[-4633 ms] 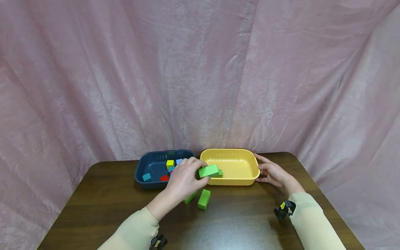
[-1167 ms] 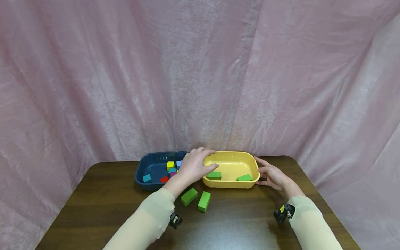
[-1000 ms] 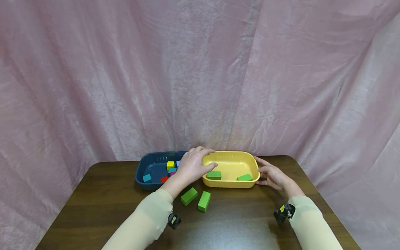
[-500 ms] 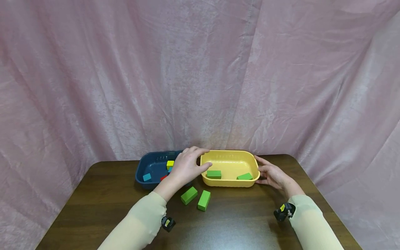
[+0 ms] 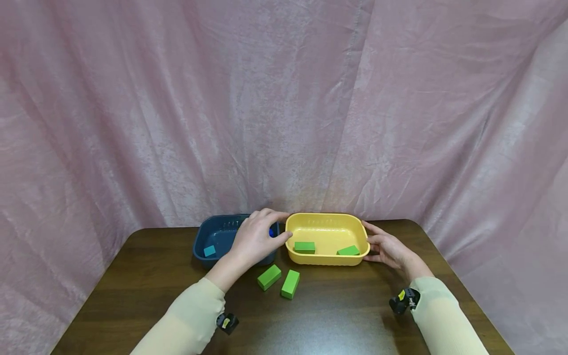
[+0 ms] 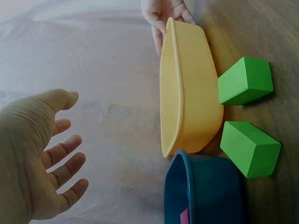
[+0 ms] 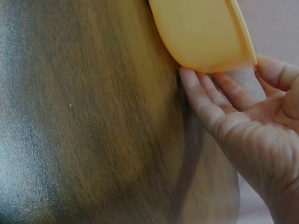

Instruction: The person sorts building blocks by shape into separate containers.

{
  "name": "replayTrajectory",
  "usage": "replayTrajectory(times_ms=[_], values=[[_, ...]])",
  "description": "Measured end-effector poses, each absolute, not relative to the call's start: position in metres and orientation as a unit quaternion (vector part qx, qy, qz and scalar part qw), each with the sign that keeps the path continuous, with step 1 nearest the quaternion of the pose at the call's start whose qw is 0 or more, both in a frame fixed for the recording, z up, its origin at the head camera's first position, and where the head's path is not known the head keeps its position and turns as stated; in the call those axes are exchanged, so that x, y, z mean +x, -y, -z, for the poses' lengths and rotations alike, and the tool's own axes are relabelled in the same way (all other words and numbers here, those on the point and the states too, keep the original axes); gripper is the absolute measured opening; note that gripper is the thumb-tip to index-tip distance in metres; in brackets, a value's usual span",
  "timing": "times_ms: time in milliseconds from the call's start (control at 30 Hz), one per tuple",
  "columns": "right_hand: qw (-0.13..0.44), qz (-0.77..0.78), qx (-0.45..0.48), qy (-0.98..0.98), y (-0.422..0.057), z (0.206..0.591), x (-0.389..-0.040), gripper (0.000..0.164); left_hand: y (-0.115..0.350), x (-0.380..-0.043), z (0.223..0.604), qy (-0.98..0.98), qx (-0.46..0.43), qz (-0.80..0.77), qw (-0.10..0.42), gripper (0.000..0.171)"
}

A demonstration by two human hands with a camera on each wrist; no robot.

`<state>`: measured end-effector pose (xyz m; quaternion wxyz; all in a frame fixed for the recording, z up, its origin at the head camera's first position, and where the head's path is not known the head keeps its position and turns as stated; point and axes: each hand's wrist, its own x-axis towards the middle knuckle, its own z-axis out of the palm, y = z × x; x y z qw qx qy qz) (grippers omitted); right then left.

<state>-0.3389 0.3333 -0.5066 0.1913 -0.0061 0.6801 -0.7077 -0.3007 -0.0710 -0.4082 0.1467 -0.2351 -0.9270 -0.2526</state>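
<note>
My left hand (image 5: 257, 237) hovers over the right part of the dark blue bin (image 5: 219, 236), fingers and thumb spread with nothing between them. The left wrist view shows the same hand (image 6: 44, 154) loosely curved and holding nothing. At the yellow bin's (image 5: 328, 260) right end, my right hand (image 5: 390, 249) touches the wall with extended fingers. In the right wrist view its thumb lies against the rim of the yellow bin (image 7: 201, 37). Inside the yellow bin lie two green blocks, one at the left (image 5: 304, 247) and one at the right (image 5: 348, 250).
Two more green blocks, a left one (image 5: 269, 277) and a right one (image 5: 290, 284), lie on the brown table (image 5: 337, 305) before the bins. A light blue block (image 5: 209, 251) shows in the blue bin; my left hand hides others. Behind hangs a pink curtain (image 5: 284, 108).
The green block my left hand held 4.6 s ago is out of it, and two now lie in the yellow bin. The left hand has drifted left over the blue bin; the right hand stays put.
</note>
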Motion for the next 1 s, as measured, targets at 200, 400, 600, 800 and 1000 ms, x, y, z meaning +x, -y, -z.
replayTrajectory(times_ms=[200, 400, 600, 800, 1000], values=[[0.190, 0.707, -0.004, -0.681, -0.334, 0.507, -0.339, 0.069, 0.081, -0.293, 0.410, 0.926, -0.235, 0.249, 0.159, 0.047], [0.186, 0.707, 0.002, -0.683, -0.333, 0.506, -0.338, 0.070, 0.092, -0.282, 0.416, 0.923, -0.233, 0.259, 0.166, 0.046], [0.186, 0.706, 0.002, -0.683, -0.332, 0.506, -0.336, 0.069, 0.105, -0.270, 0.424, 0.918, -0.222, 0.278, 0.175, 0.046], [0.185, 0.707, 0.000, -0.683, -0.332, 0.507, -0.337, 0.069, 0.117, -0.260, 0.431, 0.921, -0.203, 0.286, 0.172, 0.048], [0.183, 0.703, -0.001, -0.687, -0.331, 0.506, -0.337, 0.069, 0.127, -0.253, 0.437, 0.925, -0.194, 0.279, 0.171, 0.048]])
